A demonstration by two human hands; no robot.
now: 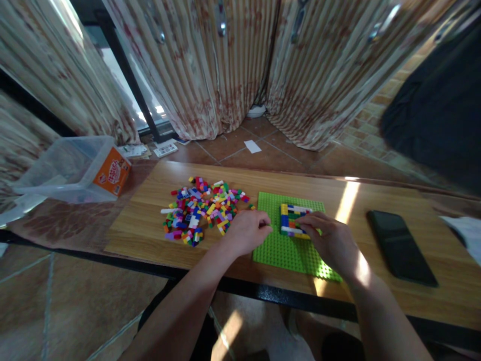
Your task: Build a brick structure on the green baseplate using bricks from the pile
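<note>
A green building-brick baseplate (289,255) lies on the wooden table, bearing a low walled structure of toy building bricks (284,216) in yellow, blue, white and other colours. My right hand (328,238) reaches over the structure's right side, thumb and fingers pinched together at its inside. Whatever sits between those fingertips is too small to tell. At the plate's left edge hovers my left hand (248,231), its fingers curled and closed; anything inside them is hidden. Just left of it spreads a pile of loose building bricks (206,203) in many colours.
A black phone or tablet (400,245) lies on the table (137,228) at the right. To the left stands a clear plastic bin (71,165) with an orange label. Striped curtains (210,65) hang behind, and a dark-clothed person or fabric (439,105) shows at upper right.
</note>
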